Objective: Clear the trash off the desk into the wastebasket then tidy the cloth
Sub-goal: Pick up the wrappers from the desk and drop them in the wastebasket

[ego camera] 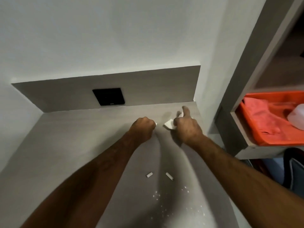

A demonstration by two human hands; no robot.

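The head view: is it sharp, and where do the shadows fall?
Head view: soft overall, with motion blur on the right hand and the orange tray; wide-angle bending tilts the shelf; both forearms cast long shadows along the desk toward the camera; no glare.

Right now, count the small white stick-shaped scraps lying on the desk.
2. One stick-shaped scrap lies between the forearms, toward the left; the other stick-shaped scrap lies just right of it. Both rest on the desk, apart. More may be hidden under the arms.
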